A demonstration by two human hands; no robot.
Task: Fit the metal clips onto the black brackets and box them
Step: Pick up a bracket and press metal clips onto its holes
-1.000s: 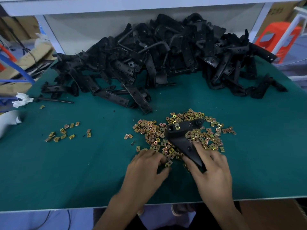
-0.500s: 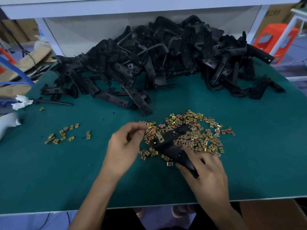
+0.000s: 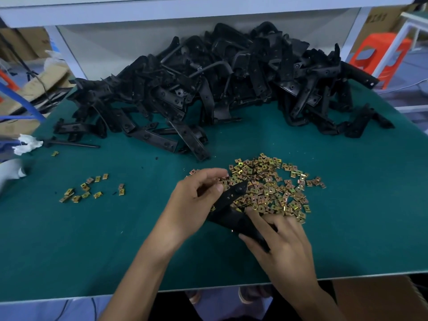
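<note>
- Right hand: fingers and thumb wrapped round the near end of one black bracket, firm hold.
- That bracket lies tilted across the near-left edge of the main clip pile, far end pointing up-right over the clips.
- Left hand: fingers curled, thumb tip at the bracket's far end. Can't tell if it pinches a clip or just the bracket; the fingers hide it.
- Small loose group of clips sits well apart on the left of the green table.
- Big heap of brackets along the table's far side.
- White rag and thin black rod at the left edge.
- Orange stool beyond the far right corner.
</note>
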